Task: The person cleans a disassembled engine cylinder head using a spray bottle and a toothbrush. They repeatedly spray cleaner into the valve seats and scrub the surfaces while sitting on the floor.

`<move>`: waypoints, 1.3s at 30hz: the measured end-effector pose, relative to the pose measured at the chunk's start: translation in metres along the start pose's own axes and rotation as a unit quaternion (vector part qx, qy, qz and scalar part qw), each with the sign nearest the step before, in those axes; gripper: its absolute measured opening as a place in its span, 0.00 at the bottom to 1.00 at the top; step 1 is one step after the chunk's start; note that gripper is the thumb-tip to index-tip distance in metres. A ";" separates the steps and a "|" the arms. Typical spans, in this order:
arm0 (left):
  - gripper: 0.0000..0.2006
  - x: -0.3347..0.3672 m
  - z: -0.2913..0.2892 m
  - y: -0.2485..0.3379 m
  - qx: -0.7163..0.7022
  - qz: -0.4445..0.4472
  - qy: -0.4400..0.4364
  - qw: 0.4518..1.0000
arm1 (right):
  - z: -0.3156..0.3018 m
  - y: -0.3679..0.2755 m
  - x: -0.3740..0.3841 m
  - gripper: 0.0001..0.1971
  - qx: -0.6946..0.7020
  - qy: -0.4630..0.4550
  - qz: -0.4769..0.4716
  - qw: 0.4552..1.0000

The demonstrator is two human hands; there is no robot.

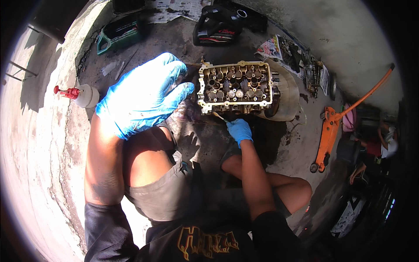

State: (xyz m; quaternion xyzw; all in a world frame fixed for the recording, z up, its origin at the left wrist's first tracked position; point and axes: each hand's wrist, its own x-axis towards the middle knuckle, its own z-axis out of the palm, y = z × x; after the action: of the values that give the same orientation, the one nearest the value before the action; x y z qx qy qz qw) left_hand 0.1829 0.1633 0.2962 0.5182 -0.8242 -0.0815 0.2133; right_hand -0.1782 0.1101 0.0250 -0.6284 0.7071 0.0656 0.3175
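Observation:
An engine cylinder head [235, 87] lies in front of me, its valve gear facing up and its pale rim oily. My right hand [240, 131], in a blue glove, is closed around a slim brush-like tool [219, 116]. The tool's light tip is at the near edge of the cylinder head. Raised close to the camera on the left, my left hand [146, 94] wears a blue glove too. Its fingers are bent but apart from the thumb, and nothing shows between them. That hand is left of the cylinder head and looks apart from it.
A white bottle with a red top [87, 96] stands at left. Behind are a cut green container [118, 36] and a black jug [217, 28]. Metal parts lie on newspaper [270, 47] by the wall. An orange floor jack [328, 135] is at right; another person sits farther off.

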 end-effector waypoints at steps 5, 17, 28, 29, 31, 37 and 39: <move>0.14 0.003 0.004 -0.003 0.014 0.011 -0.001 1.000 | 0.049 0.009 0.005 0.18 0.158 0.003 0.043 0.986; 0.22 0.020 -0.005 0.002 -0.016 -0.120 -0.014 0.993 | 0.039 0.038 -0.007 0.18 0.269 -0.150 0.100 0.946; 0.17 -0.150 0.007 -0.141 -0.084 -0.436 0.439 0.781 | 0.159 0.098 -0.034 0.13 -0.065 -0.275 -0.155 0.947; 0.17 -0.182 0.014 -0.166 -0.063 -0.500 0.449 0.738 | 0.153 0.091 -0.042 0.16 -0.088 -0.279 -0.151 0.944; 0.17 -0.245 0.025 -0.213 -0.198 -0.599 0.423 0.650 | 0.131 0.073 -0.054 0.27 -0.143 -0.313 -0.135 0.929; 0.50 -0.327 0.028 -0.319 0.143 -0.684 0.067 0.712 | 0.074 0.039 -0.070 0.21 0.013 -0.292 -0.079 0.953; 0.53 -0.317 0.017 -0.336 0.196 -0.613 0.052 0.764 | 0.066 0.044 -0.062 0.19 0.025 -0.275 -0.083 0.958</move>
State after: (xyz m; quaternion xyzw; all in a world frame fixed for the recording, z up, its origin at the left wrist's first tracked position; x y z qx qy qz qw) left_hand 0.5684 0.2928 0.0769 0.9468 -0.3172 -0.0050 0.0541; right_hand -0.1946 0.2033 -0.0076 -0.6347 0.5392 0.1913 0.5195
